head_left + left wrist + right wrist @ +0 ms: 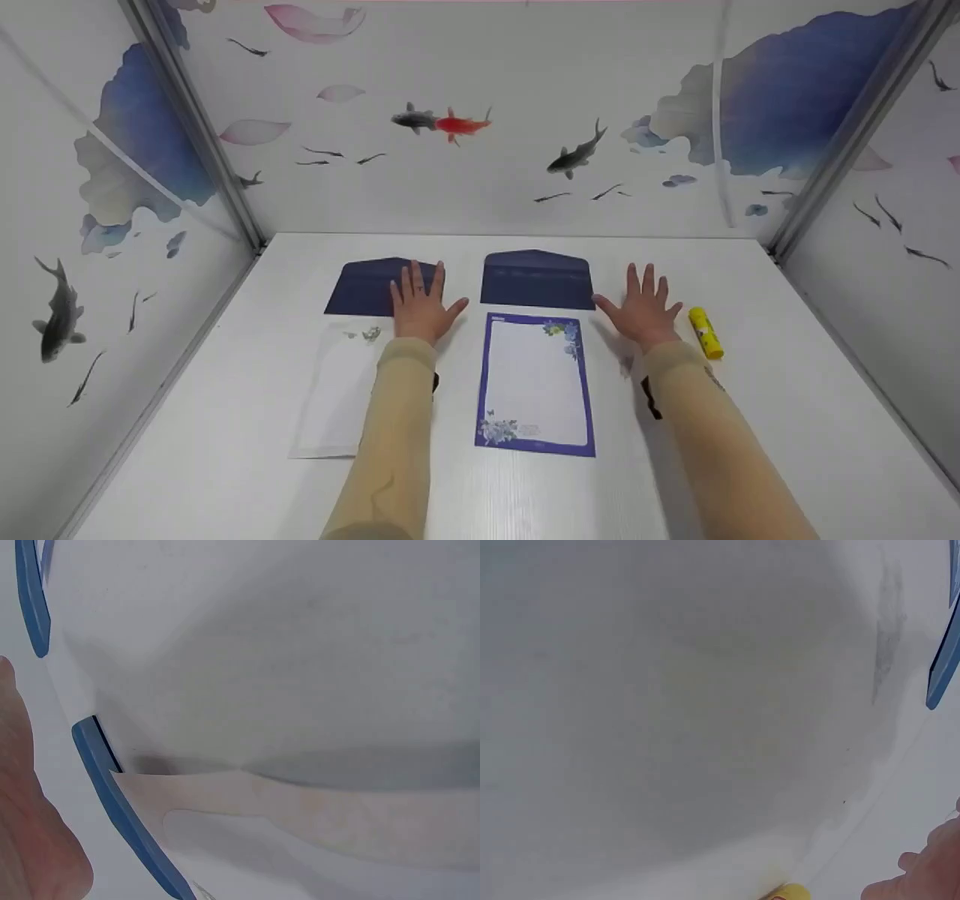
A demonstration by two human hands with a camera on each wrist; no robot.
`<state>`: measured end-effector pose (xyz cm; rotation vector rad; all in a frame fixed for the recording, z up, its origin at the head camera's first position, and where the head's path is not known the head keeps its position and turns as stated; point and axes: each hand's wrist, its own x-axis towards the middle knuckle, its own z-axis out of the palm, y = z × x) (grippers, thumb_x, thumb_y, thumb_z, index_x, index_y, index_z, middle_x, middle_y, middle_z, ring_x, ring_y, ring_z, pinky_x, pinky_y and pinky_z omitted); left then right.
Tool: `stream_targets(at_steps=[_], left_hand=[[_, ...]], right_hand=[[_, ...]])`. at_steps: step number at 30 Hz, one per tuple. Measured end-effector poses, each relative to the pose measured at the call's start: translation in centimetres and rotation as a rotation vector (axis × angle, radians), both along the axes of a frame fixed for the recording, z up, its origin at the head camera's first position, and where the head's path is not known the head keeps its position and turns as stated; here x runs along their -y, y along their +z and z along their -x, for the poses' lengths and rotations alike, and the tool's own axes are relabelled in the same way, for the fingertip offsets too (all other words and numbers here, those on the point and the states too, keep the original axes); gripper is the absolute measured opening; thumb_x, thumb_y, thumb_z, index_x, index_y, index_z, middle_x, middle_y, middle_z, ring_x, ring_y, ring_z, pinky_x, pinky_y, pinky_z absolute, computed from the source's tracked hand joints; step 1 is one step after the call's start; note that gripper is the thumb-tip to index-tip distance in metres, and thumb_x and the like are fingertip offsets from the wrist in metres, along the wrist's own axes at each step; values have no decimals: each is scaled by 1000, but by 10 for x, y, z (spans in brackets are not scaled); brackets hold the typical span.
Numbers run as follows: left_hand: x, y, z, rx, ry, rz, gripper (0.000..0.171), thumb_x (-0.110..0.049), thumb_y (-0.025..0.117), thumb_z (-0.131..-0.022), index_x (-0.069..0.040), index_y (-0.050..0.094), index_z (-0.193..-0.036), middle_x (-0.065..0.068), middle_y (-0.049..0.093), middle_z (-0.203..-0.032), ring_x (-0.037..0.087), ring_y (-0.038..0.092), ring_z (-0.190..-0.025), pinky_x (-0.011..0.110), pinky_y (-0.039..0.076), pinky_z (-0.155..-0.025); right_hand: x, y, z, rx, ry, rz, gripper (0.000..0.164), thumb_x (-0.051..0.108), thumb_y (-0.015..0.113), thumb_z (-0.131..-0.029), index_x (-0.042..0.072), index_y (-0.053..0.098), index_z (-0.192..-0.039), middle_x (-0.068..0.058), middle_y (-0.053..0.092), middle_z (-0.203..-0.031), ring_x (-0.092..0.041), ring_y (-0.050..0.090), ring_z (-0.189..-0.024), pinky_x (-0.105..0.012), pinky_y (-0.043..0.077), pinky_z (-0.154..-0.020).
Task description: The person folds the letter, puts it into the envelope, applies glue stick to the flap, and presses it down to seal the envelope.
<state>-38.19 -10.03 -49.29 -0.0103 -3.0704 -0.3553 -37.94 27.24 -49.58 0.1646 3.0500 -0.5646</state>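
In the head view my left hand (424,311) has its fingers spread over the right part of a dark blue envelope (364,289). My right hand (640,311), fingers also spread, is beside a second dark blue envelope (537,281), its thumb tip at that envelope's right edge. Neither hand holds anything. Below the second envelope lies a sheet of letter paper (534,382) with a purple border and flowers. A pale sheet (330,397) lies left of my left forearm, which hides part of it. To the right of my right hand lies a yellow glue stick (706,333).
All of this lies on a white table (240,360). White panels with painted fish (463,126) and blue leaf shapes stand at the back and both sides, joined by grey metal posts (195,112). A small dark smudge (626,366) marks the tabletop by the right wrist.
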Motion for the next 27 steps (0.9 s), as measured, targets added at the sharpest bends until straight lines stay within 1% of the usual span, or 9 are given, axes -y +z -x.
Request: stream_targets(at_steps=[5, 8, 10, 12, 14, 18, 22, 24, 27], left_hand=[[-5, 0, 1, 27, -12, -98, 88, -71, 42, -100, -27, 4, -167, 19, -8, -173, 37, -8, -162, 56, -1, -131], [-8, 0, 3, 46, -9, -160, 89, -70, 40, -101, -26, 1, -167, 20, -10, -173, 38, -5, -162, 56, 4, -131], [-11, -1, 3, 51, -7, -205, 89, -69, 40, -102, -24, 0, -167, 21, -9, -173, 38, -2, -162, 55, 8, -131], [-14, -1, 4, 66, -11, -248, 89, -68, 39, -102, -23, -3, -167, 22, -9, -173, 39, 1, -162, 55, 12, -131], [-18, -1, 2, 87, -10, -309, 90, -67, 39, -103, -21, -4, -167, 22, -8, -173, 40, 2, -162, 54, 14, -130], [-27, 1, -1, 127, 1, -422, 90, -63, 41, -104, -17, -5, -167, 23, -3, -173, 41, 5, -161, 56, 20, -129], [-36, 5, -7, 152, 20, -508, 90, -61, 41, -105, -12, -4, -166, 24, 5, -172, 42, 9, -160, 58, 23, -127], [-39, 5, -11, 161, 20, -550, 90, -60, 40, -106, -8, -3, -166, 26, 10, -171, 44, 13, -159, 57, 23, -127], [-43, 4, -19, 194, 23, -602, 90, -58, 39, -107, -3, -1, -165, 30, 16, -169, 45, 19, -157, 54, 22, -128]], right_hand=[[8, -1, 0, 30, -25, 64, 108, 78, 39, -96, 10, -8, -165, -23, -21, -169, -52, -15, -156, -82, -1, -116], [14, -1, 0, 39, -32, 129, 109, 80, 38, -95, 10, -8, -165, -22, -21, -170, -51, -16, -156, -80, -1, -118], [18, -2, 0, 39, -33, 175, 110, 81, 37, -94, 10, -9, -165, -22, -21, -170, -50, -15, -156, -78, -1, -119], [22, -3, -2, 40, -36, 218, 110, 81, 36, -95, 10, -9, -165, -23, -19, -170, -50, -14, -157, -77, 1, -120], [24, -3, -4, 41, -39, 247, 109, 80, 35, -95, 8, -8, -165, -24, -17, -170, -51, -12, -157, -75, 4, -121], [26, -4, -10, 32, -37, 312, 101, 71, 36, -101, 3, -4, -164, -27, -9, -170, -52, -5, -157, -69, 9, -125], [27, -2, -19, 44, -24, 380, 93, 64, 37, -105, 2, 0, -165, -28, 0, -171, -52, 0, -157, -63, 10, -128], [28, 1, -24, 65, -26, 409, 90, 62, 37, -106, 3, 3, -165, -27, 4, -171, -52, 2, -157, -62, 10, -128], [29, 5, -32, 134, -35, 473, 88, 60, 37, -106, 2, 7, -165, -28, 9, -170, -50, 7, -158, -61, 12, -128]])
